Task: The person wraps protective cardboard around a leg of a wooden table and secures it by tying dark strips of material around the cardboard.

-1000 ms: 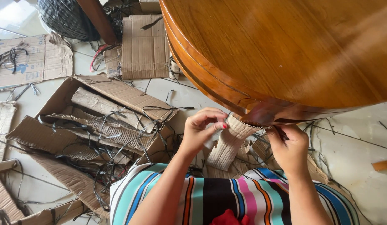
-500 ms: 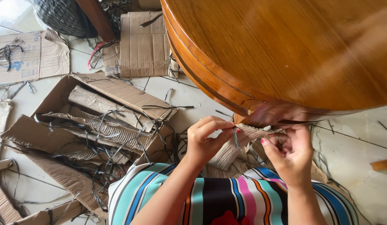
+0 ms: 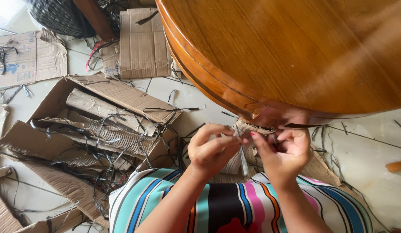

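Corrugated cardboard piece (image 3: 252,127) sits just under the rim of the round wooden worktop (image 3: 295,51), between both hands; most of it is hidden behind the fingers and the rim's shadow, so its full shape cannot be made out. A thin grey strap (image 3: 243,157) hangs from it, its long axis running almost straight down toward the striped lap (image 3: 235,207). The left hand (image 3: 211,149) pinches the cardboard's near edge with curled fingers. The right hand (image 3: 283,151) grips it from the other side, thumb forward, palm turned inward. Both forearms rise from the lap, converging. Torn cardboard and loose straps (image 3: 105,133) litter the floor.
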